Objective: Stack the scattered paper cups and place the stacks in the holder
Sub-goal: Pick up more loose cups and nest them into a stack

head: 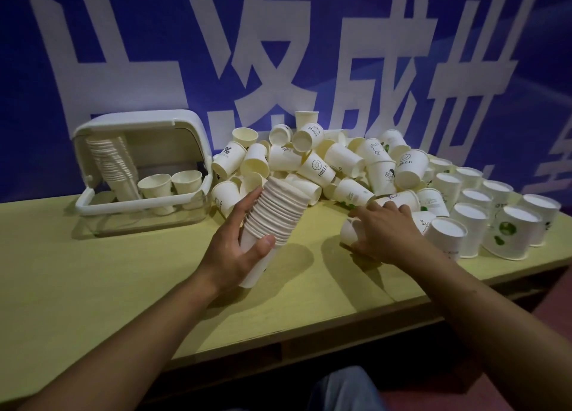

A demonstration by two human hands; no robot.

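Between the two hands lies the gap that matters: the left hand (238, 249) grips one tall stack of cups (272, 222), thumb curled round its lower wall, and the stack's long axis tilts up and away to the right, its open mouth pointing toward the heap. The right hand (383, 234) is down on a single loose cup (348, 232) lying on its side on the table (93, 287), fingers curled over it — how firmly it holds I cannot tell, as the hand hides most of it. That cup sits to the right of the stack's mouth and a little nearer the person, so the right hand is plainly the closer one to feed it in. Up and to the left of the left hand stands one holder (139, 169), already carrying one leaning stack and two separate cups. Beyond both hands sprawls a pile (325, 163) of several dozen cups, too tangled to count, with about a dozen more standing upside down to the right.
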